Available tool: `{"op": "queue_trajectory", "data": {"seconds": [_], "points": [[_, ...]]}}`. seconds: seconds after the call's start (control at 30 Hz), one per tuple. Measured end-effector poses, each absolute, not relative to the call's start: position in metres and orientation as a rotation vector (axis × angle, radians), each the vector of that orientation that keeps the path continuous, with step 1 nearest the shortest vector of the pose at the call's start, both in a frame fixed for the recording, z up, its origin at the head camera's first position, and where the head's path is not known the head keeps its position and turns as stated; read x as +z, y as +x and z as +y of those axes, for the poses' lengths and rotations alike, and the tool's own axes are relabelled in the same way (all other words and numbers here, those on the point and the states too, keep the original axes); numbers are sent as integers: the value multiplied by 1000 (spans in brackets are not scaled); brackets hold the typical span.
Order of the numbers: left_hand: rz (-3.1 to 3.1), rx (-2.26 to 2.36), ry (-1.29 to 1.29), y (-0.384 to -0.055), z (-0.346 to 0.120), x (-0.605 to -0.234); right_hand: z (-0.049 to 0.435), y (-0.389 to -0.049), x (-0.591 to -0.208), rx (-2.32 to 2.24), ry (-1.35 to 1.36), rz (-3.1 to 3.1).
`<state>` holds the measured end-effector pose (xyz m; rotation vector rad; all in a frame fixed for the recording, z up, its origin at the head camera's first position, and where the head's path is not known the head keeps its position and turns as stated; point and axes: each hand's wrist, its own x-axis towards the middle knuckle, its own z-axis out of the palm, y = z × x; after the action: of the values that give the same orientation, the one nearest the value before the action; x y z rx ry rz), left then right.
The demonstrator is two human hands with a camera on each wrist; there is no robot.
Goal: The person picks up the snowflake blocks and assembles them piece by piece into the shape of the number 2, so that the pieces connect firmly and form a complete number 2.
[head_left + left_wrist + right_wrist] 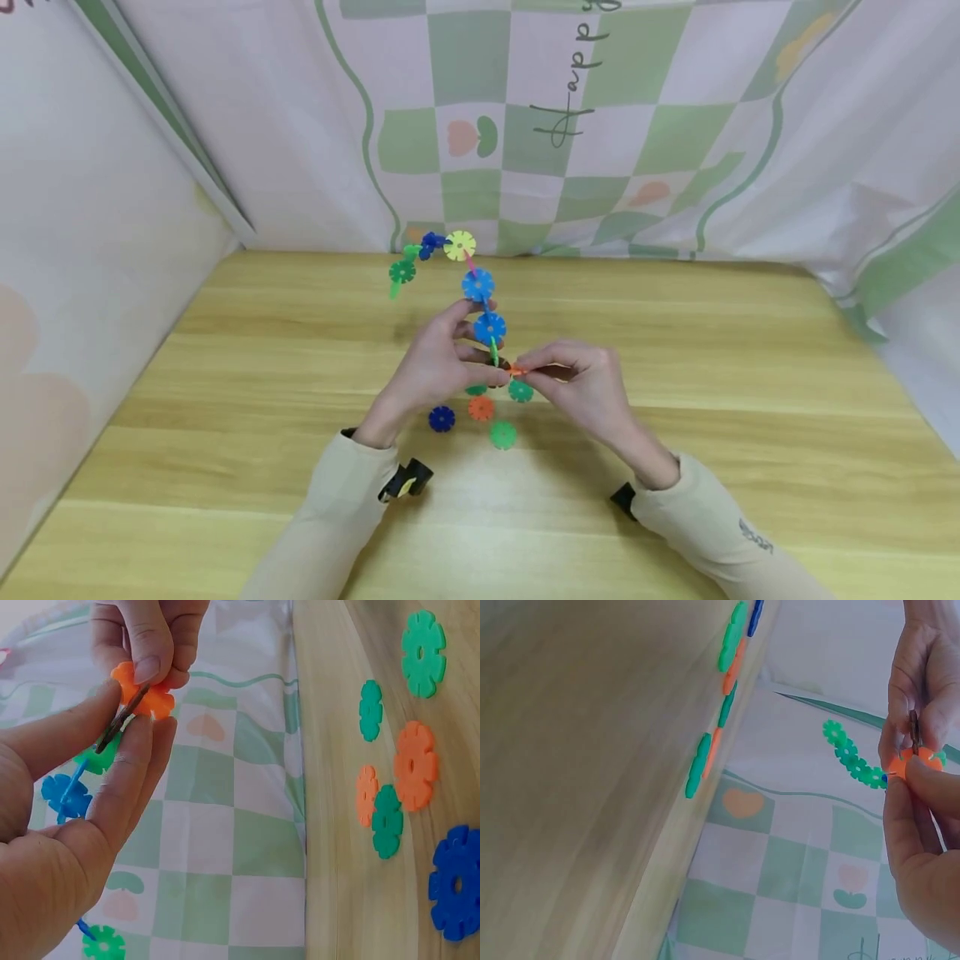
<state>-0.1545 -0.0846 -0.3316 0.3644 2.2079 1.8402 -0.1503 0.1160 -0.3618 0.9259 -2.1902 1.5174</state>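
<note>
A chain of slotted plastic snowflake discs hangs together in the head view, with a yellow disc (460, 246), blue discs (490, 328) and green discs (402, 272) at its far end. My left hand (431, 362) pinches the brown disc (112, 731) at the near end between thumb and fingers. With thumb and fingertips, my right hand (588, 383) grips an orange disc (160, 703). The orange disc meets the brown one edge-on, the two set crosswise; how deep the slots engage is hidden by the fingers.
Loose discs lie on the wooden table (247, 400) below the hands: a dark blue disc (442, 419), an orange one (482, 407), a light green one (503, 435) and a teal one (521, 391), among others. A checkered curtain (547, 142) hangs behind the table.
</note>
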Motion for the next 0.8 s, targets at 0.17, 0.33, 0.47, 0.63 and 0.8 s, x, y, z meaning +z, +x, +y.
{"op": "queue_trajectory", "data": {"seconds": [0.17,0.33,0.47,0.63,0.8], "points": [[2184,1871,362,-154,-84,-332,114,-150,-362,1514,924,-2171],[2199,1888,368,-156,-84,-331,121,-149,-356,1439,843,-2360],[2260,1840,365,-158,-86,-330,131,-156,-355,1176,782,-2681],[2313,1779,318,-159,-89,-330,132,-173,-367,952,871,-3044],[2318,1760,304,-159,-92,-329,123,-185,-372,871,864,-3194]]}}
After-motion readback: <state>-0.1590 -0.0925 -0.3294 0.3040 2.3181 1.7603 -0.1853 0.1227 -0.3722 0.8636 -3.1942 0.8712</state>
